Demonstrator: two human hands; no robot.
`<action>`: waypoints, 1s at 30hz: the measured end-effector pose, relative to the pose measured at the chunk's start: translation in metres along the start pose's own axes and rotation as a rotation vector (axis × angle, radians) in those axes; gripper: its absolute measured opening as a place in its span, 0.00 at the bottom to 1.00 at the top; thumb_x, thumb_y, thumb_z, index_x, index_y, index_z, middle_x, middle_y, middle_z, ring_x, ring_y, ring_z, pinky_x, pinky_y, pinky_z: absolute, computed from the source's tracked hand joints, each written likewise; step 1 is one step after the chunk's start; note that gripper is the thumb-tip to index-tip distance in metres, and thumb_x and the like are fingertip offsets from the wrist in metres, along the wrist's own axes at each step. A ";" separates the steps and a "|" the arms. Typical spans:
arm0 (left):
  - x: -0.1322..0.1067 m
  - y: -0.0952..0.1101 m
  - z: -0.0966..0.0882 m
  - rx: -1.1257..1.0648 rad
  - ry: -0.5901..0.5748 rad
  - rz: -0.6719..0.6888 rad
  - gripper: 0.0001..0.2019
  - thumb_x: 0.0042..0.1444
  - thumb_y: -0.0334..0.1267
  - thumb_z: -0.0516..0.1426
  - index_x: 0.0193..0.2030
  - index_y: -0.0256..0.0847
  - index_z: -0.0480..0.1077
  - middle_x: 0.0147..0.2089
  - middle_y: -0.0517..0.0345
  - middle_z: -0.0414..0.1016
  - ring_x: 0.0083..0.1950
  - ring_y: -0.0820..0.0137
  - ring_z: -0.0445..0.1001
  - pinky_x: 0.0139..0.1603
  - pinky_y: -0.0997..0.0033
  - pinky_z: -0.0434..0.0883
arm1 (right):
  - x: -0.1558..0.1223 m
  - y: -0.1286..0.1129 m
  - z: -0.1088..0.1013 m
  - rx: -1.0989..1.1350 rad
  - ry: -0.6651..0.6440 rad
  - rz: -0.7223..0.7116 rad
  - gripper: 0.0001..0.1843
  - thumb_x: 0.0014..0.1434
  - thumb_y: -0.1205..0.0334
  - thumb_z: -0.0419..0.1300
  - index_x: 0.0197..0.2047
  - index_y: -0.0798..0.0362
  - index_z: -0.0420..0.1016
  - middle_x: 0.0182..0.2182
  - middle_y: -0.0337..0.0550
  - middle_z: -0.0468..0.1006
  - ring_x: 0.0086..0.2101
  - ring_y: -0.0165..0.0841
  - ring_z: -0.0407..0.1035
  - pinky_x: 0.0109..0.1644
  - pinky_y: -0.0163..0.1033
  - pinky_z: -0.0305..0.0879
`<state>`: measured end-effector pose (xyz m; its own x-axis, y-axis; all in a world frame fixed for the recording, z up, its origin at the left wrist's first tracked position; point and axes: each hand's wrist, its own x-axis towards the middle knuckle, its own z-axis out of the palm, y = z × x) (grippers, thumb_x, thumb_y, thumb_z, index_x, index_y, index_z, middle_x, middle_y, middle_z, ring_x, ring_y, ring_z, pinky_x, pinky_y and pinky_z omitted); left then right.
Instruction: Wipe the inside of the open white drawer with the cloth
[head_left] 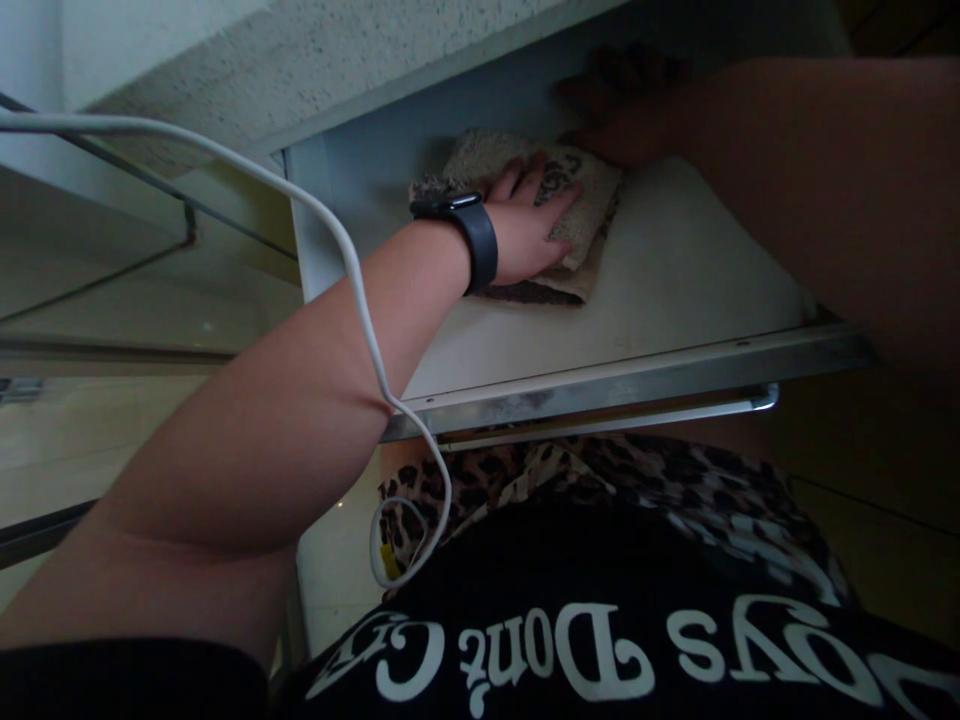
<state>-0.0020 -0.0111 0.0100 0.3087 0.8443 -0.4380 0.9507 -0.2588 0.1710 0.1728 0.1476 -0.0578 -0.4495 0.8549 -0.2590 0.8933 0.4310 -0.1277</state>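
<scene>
A folded beige towel (592,200) with dark patterned patches lies inside an open white drawer (675,280). My left hand (529,225), with a black watch on its wrist, rests flat on top of the towel, fingers spread. Deeper in the shadow, my right hand (626,110) is beside the towel's far right edge, inside the drawer. Its fingers look stretched out, though the dark blurs them. Whether the right hand touches the towel is hard to make out.
A speckled stone countertop (300,70) overhangs the back of the drawer. The drawer's metal front edge (637,375) and bar handle (675,410) face my body. A white cable (345,245) hangs across my left forearm.
</scene>
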 end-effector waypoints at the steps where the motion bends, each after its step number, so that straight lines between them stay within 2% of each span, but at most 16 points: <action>1: -0.001 0.001 0.000 0.004 0.000 0.001 0.39 0.70 0.52 0.48 0.85 0.52 0.44 0.86 0.66 0.32 0.86 0.49 0.33 0.85 0.40 0.44 | -0.001 -0.001 -0.001 -0.003 -0.007 0.005 0.48 0.65 0.29 0.46 0.83 0.31 0.41 0.80 0.45 0.34 0.78 0.64 0.32 0.77 0.76 0.36; 2: -0.001 0.001 -0.001 0.008 -0.005 0.001 0.39 0.70 0.52 0.48 0.85 0.53 0.44 0.86 0.67 0.31 0.86 0.49 0.33 0.85 0.40 0.44 | -0.002 -0.002 -0.002 -0.006 -0.016 0.012 0.48 0.65 0.29 0.47 0.83 0.32 0.41 0.80 0.45 0.34 0.78 0.63 0.32 0.77 0.76 0.36; 5: -0.001 0.002 -0.001 0.016 -0.036 -0.017 0.39 0.68 0.55 0.45 0.84 0.60 0.40 0.84 0.85 0.31 0.86 0.52 0.29 0.86 0.43 0.40 | -0.004 -0.005 -0.004 -0.007 -0.026 0.020 0.48 0.65 0.30 0.47 0.83 0.32 0.41 0.80 0.45 0.34 0.78 0.63 0.32 0.77 0.76 0.36; 6: -0.001 0.001 -0.001 0.015 -0.039 -0.021 0.39 0.67 0.56 0.44 0.84 0.61 0.40 0.84 0.88 0.31 0.86 0.52 0.28 0.86 0.44 0.40 | -0.004 -0.005 -0.004 -0.006 -0.021 0.013 0.48 0.65 0.30 0.47 0.83 0.32 0.41 0.80 0.46 0.34 0.78 0.64 0.32 0.77 0.76 0.36; 10: -0.001 0.001 -0.001 -0.020 -0.043 -0.008 0.41 0.65 0.55 0.43 0.85 0.55 0.40 0.84 0.82 0.26 0.86 0.52 0.27 0.85 0.41 0.38 | -0.003 -0.004 -0.004 0.004 -0.029 0.010 0.49 0.64 0.29 0.47 0.83 0.32 0.41 0.80 0.46 0.33 0.78 0.64 0.32 0.77 0.76 0.35; 13: -0.001 0.001 -0.001 -0.031 -0.060 -0.026 0.41 0.65 0.56 0.43 0.84 0.62 0.38 0.83 0.88 0.29 0.86 0.56 0.25 0.86 0.45 0.34 | -0.001 -0.003 -0.003 0.002 -0.019 0.011 0.48 0.64 0.29 0.47 0.83 0.31 0.42 0.80 0.45 0.35 0.78 0.64 0.33 0.76 0.78 0.36; 17: -0.001 0.000 -0.001 -0.023 -0.024 0.003 0.40 0.67 0.54 0.45 0.85 0.55 0.41 0.85 0.76 0.27 0.86 0.52 0.30 0.85 0.43 0.40 | -0.002 -0.003 -0.003 0.004 0.007 0.013 0.47 0.65 0.31 0.48 0.83 0.32 0.44 0.79 0.45 0.36 0.78 0.64 0.34 0.77 0.76 0.37; 21: 0.000 0.000 -0.002 -0.006 -0.035 -0.002 0.41 0.66 0.57 0.44 0.85 0.58 0.41 0.84 0.81 0.26 0.86 0.52 0.29 0.86 0.45 0.39 | -0.006 -0.006 -0.007 -0.005 -0.029 0.031 0.48 0.65 0.30 0.47 0.83 0.33 0.41 0.80 0.44 0.33 0.78 0.62 0.31 0.78 0.75 0.35; 26: 0.000 0.002 -0.004 0.029 -0.050 -0.029 0.41 0.68 0.53 0.48 0.85 0.56 0.41 0.86 0.69 0.28 0.86 0.52 0.30 0.86 0.44 0.41 | -0.007 -0.007 -0.008 -0.008 -0.018 0.021 0.48 0.65 0.31 0.48 0.83 0.33 0.42 0.80 0.44 0.36 0.78 0.64 0.34 0.78 0.76 0.38; 30: -0.001 0.003 -0.004 0.030 -0.027 -0.012 0.38 0.71 0.55 0.47 0.85 0.58 0.42 0.85 0.75 0.31 0.86 0.51 0.31 0.86 0.44 0.43 | -0.001 -0.002 -0.002 -0.002 -0.003 0.015 0.48 0.64 0.29 0.47 0.82 0.31 0.42 0.80 0.43 0.35 0.78 0.64 0.33 0.77 0.76 0.37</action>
<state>0.0002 -0.0109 0.0140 0.2972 0.8348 -0.4634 0.9548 -0.2629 0.1388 0.1716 0.1466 -0.0549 -0.4357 0.8606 -0.2636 0.9001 0.4184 -0.1216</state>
